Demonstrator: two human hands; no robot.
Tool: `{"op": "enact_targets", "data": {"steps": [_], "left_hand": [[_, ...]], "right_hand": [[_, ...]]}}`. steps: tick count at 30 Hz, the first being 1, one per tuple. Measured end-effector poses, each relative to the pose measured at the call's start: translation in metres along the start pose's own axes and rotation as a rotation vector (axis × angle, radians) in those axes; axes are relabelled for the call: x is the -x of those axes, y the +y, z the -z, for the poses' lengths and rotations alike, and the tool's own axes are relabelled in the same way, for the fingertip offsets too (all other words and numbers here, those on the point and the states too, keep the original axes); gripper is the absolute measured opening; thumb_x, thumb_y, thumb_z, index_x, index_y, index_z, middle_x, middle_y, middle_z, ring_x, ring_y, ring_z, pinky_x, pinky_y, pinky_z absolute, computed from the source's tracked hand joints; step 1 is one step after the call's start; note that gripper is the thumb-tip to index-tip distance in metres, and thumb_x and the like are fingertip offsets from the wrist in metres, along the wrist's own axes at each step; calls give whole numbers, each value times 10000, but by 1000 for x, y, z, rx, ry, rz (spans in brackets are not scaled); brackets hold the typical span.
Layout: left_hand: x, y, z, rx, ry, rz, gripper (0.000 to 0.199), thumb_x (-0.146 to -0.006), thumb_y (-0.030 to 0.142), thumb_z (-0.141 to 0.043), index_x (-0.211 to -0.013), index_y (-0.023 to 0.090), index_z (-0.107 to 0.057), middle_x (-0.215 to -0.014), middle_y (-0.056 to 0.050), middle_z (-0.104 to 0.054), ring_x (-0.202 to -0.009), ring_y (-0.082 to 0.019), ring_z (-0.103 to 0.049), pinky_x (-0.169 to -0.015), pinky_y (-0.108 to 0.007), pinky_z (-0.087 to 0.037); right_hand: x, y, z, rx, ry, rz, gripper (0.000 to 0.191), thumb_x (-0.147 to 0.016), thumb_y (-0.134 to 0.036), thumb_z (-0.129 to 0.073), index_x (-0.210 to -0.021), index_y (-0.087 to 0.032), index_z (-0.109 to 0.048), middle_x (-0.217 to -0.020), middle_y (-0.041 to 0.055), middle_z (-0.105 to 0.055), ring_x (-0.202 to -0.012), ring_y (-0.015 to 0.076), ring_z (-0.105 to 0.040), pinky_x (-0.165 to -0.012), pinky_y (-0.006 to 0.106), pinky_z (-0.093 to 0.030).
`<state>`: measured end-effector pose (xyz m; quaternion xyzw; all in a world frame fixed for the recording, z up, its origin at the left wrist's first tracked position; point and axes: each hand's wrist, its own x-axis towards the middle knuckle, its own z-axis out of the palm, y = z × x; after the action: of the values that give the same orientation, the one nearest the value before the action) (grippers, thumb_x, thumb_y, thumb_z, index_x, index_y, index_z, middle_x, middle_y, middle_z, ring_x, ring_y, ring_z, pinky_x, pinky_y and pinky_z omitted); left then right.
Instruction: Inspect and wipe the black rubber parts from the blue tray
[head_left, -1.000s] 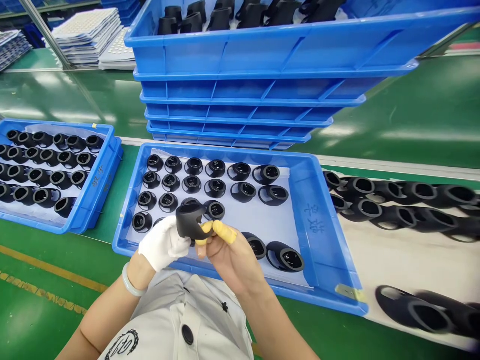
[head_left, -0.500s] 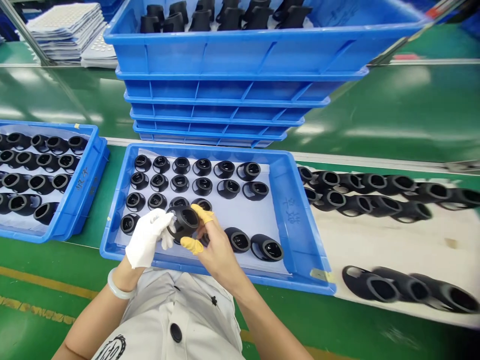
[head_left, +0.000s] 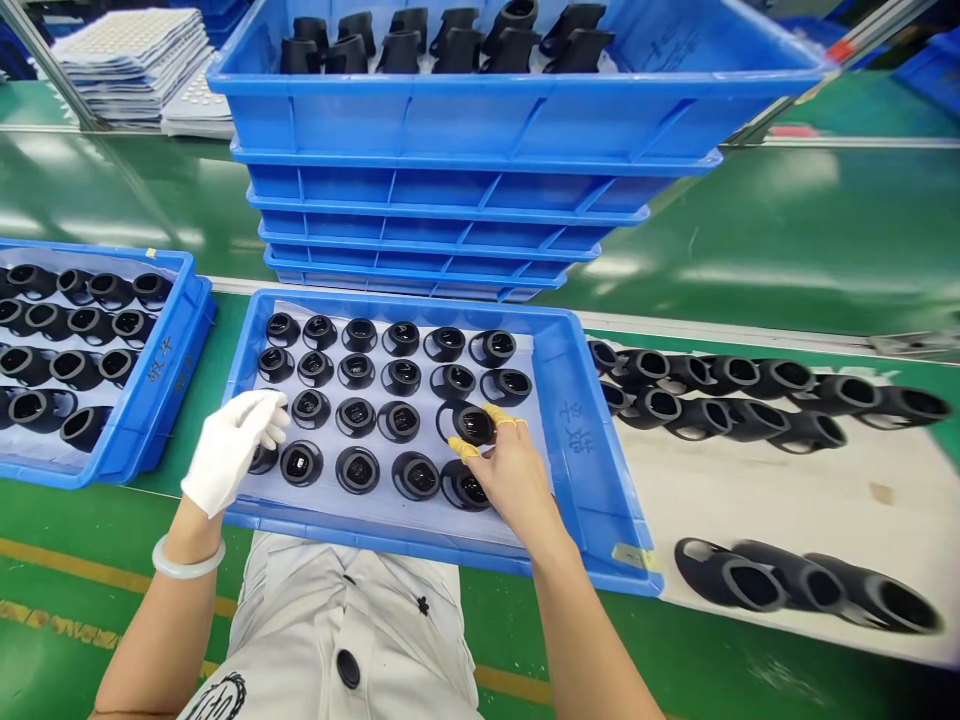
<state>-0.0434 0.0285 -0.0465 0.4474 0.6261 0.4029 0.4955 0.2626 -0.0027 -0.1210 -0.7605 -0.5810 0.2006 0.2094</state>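
The green-coated workbench point(head_left: 780, 230) runs across in front of me, and a stack of blue plastic crates point(head_left: 450, 190) stands on it. The top crate holds upright black parts, cut off by the upper edge of my view. Nearer me lies a shallow blue plastic tray point(head_left: 570, 420), lined with a pale sheet point(head_left: 375, 515) and carrying rows of black rubber-like ring parts point(head_left: 358, 335). My bare right hand point(head_left: 514, 475), with yellow finger cots point(head_left: 465, 450), is curled around one black ring part point(head_left: 472, 425) at the end of the third row. My fingers hide part of its rim, and I can't make out how firm the hold is. My left hand point(head_left: 232, 450), in a white cotton glove, is open and holds nothing. It hangs over the tray's left side, partly covering another ring point(head_left: 262, 460). A narrow strip of sheet remains between my right hand and the tray's right wall. Blurred black parts lie on a white belt point(head_left: 787, 500) to my right.
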Motion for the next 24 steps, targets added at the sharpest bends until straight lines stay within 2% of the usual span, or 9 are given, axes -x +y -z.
{"op": "enact_targets", "data": {"steps": [3,7,11,14,17,19,21,22,24], "left_hand": [[-2,2,9,26,39,-7,359,-765,428,-634,-924,107,-656,-718,-57,-663,-577,-145,-593,-536,-263,-461],[-3,0,11,39,54,-5,372,-757,432,-641,-927,101,-656,-716,-58,-662,-573,-147,-596,-537,-266,-459],[-3,-3,14,55,69,5,370,-759,424,-642,-933,98,-657,-713,-58,-666,-574,-143,-600,-540,-262,-459],[-3,-4,18,90,86,-5,351,-763,408,-644,-929,99,-657,-717,-57,-670,-572,-142,-604,-533,-259,-460],[-1,-4,20,115,97,-25,337,-770,401,-641,-921,100,-660,-713,-54,-672,-565,-140,-606,-527,-257,-464],[0,-4,20,123,98,-40,328,-777,395,-635,-922,102,-665,-711,-52,-673,-564,-138,-605,-529,-255,-468],[2,-4,20,126,102,-49,318,-781,385,-632,-924,104,-668,-713,-52,-676,-564,-134,-605,-531,-251,-471],[2,-4,20,127,105,-53,312,-781,380,-633,-921,104,-670,-710,-51,-676,-566,-133,-605,-533,-249,-473],[3,-4,21,137,109,-63,302,-774,372,-641,-911,104,-671,-705,-52,-678,-571,-132,-605,-538,-246,-479]], "right_hand": [[-8,14,-16,111,-43,5,585,-793,-368,-561,-1268,-43,-454,-1056,186,-515,-772,261,-575,-765,418,-481],[-12,19,-32,180,-42,30,554,-825,-342,-533,-1276,-31,-448,-997,188,-514,-840,311,-569,-758,440,-476],[-7,4,-29,217,86,177,590,-904,-412,-429,-1317,9,-404,-975,213,-510,-912,350,-527,-787,483,-456],[-2,-28,-25,177,154,344,526,-945,-418,-369,-1303,-41,-444,-1009,204,-526,-945,336,-513,-809,470,-461],[2,-75,-30,153,90,462,428,-946,-347,-413,-1237,-49,-513,-1045,201,-548,-960,320,-508,-847,459,-452],[5,-111,-40,148,-45,535,383,-936,-288,-454,-1223,-44,-523,-1048,192,-566,-973,305,-510,-863,438,-449],[11,-145,-55,161,-252,644,365,-927,-258,-484,-1233,-61,-517,-1069,173,-576,-989,279,-518,-875,402,-448],[14,-160,-65,185,-353,707,341,-923,-252,-494,-1204,-63,-535,-1058,168,-582,-984,271,-525,-867,388,-451],[21,-184,-87,214,-456,795,232,-900,-227,-527,-1065,-84,-605,-994,152,-601,-937,262,-547,-826,373,-461]]}}
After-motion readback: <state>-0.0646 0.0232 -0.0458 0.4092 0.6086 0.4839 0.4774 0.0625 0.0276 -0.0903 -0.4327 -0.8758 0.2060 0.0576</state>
